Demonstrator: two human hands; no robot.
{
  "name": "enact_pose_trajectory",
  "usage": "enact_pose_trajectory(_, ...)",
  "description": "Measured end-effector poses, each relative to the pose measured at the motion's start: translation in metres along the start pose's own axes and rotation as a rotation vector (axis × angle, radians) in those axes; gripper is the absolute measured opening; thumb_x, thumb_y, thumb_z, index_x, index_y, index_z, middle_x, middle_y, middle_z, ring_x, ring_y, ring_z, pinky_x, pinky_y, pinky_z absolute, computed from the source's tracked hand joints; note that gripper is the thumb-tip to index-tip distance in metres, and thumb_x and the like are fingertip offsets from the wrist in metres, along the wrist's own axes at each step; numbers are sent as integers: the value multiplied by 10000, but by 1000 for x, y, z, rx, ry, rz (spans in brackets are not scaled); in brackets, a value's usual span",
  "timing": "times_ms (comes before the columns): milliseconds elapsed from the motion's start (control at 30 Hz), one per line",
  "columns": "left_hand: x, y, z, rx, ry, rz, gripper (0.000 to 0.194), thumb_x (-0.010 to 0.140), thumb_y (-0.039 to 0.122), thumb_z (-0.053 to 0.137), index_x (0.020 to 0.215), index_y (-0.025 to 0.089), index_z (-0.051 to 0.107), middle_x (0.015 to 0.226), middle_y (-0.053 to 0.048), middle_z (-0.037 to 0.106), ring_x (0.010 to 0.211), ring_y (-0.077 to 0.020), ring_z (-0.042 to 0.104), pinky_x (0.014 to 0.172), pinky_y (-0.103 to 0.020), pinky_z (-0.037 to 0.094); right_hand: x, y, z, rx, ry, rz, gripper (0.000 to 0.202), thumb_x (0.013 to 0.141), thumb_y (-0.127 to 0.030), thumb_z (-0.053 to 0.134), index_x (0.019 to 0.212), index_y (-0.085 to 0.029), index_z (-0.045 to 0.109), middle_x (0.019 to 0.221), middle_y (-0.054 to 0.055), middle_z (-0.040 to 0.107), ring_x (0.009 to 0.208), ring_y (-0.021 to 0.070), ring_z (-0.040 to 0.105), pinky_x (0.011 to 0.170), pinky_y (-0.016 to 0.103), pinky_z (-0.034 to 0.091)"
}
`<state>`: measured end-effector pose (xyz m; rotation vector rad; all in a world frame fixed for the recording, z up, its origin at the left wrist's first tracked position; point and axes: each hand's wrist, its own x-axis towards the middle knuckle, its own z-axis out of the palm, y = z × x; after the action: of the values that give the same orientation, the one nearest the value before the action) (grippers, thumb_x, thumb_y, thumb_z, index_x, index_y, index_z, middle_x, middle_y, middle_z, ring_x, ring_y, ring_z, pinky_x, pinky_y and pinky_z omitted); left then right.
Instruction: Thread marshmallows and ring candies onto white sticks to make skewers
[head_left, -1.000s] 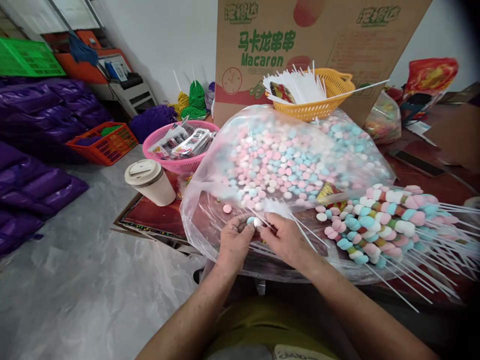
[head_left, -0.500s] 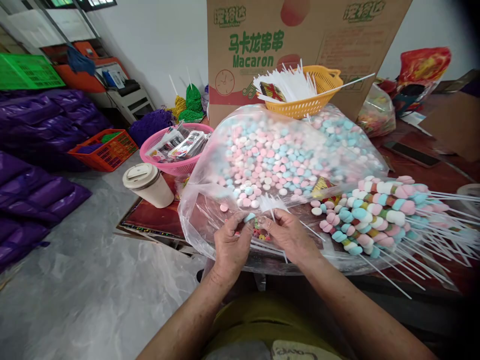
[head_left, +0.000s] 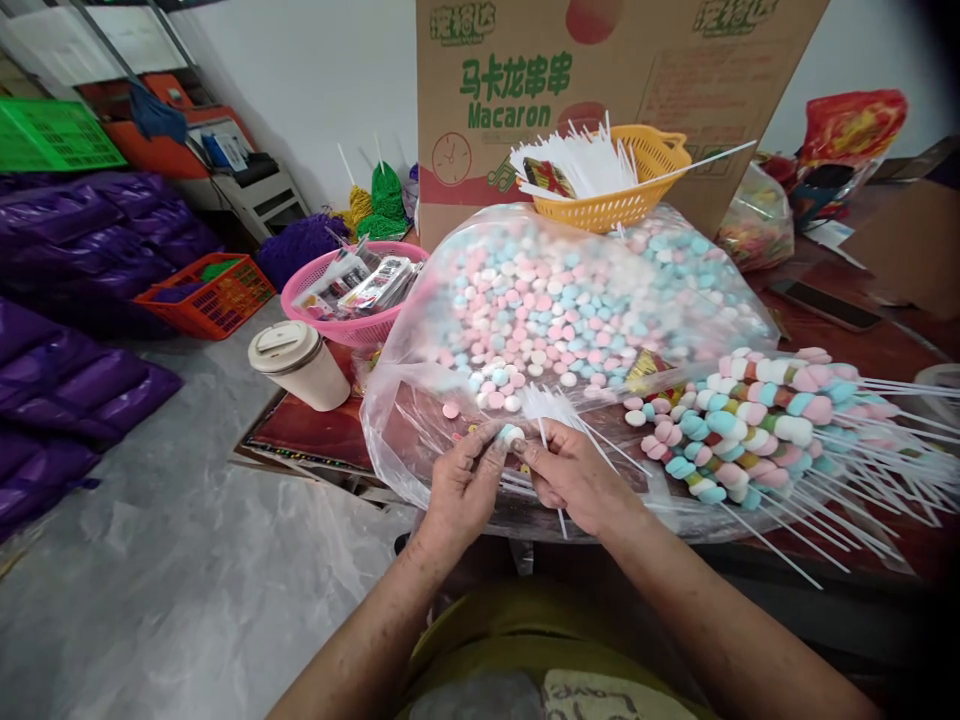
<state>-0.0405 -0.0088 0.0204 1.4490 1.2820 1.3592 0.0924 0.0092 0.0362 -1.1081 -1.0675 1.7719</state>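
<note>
My left hand [head_left: 466, 480] pinches a light-blue marshmallow [head_left: 505, 431] between thumb and fingertips, a white one pressed beside it. Meeting it from the right, my right hand [head_left: 574, 472] is closed on a thin white stick [head_left: 563, 522], whose lower end pokes out below the fingers. Its fingertips touch the white marshmallow. Just beyond the hands lies a bunch of white sticks [head_left: 551, 402] on the clear plastic bag. Loose pink, white and blue marshmallows [head_left: 495, 385] spill from the bag's mouth. The small coloured candies under my hands are mostly covered.
Finished marshmallow skewers [head_left: 739, 430] are heaped at the right. Behind stands the big plastic bag of marshmallows [head_left: 540, 300], with a yellow basket [head_left: 615, 205] of sticks and a cardboard box [head_left: 495, 160]. Left are a lidded cup [head_left: 311, 375] and a pink basket [head_left: 375, 328].
A white marshmallow now shows beside the blue one at my fingertips. My hands have come closer together, and the right fingers have curled in lower around the stick.
</note>
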Motion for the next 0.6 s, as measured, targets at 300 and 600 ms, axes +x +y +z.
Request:
enact_pose_trajectory(300,24,-9,-17,-270,-200,-207,340,614,262,742,927,142,682,841,-38,700,752,-154,630,713,-267,519,28,-1,-2,231,-190,271,220,668,-259,674,724,-166,482,461,-71,523,283,-2,239,304,138,153)
enact_pose_trajectory(600,24,-8,-19,-626,6,-476,305,553,219,743,826,140,631,699,-14,672,590,-140,633,615,-293,525,38,-10,-2,442,-96,246,182,878,-275,415,774,-153,502,536,-38,571,304,0,228,321,132,157)
